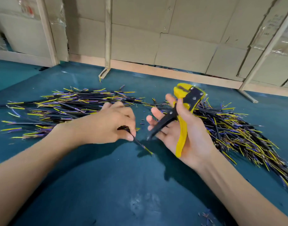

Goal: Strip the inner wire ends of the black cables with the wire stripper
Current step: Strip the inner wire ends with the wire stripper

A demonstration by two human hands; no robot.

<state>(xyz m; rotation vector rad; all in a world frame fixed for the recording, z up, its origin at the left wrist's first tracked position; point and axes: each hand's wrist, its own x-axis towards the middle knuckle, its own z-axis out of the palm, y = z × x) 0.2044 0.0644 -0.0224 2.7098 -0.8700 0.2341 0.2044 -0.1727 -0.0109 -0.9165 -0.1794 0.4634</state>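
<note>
Head view: the left hand [113, 123] pinches one black cable [140, 144] between thumb and fingers, its yellow and blue inner wires pointing toward the camera just above the green mat [99, 185]. The right hand [182, 131], palm up, curls its thumb round the yellow handle of the stripper [182, 111]; its other fingers lie loose under the black handle, so the handles stand apart. Tool head and cable end are near but apart. Cable piles lie left [58, 110] and right [234, 128]; which one is finished cannot be told. Small insulation bits [142, 123] between the hands suggest some stripping is done; judging by the piles, much may remain.
</note>
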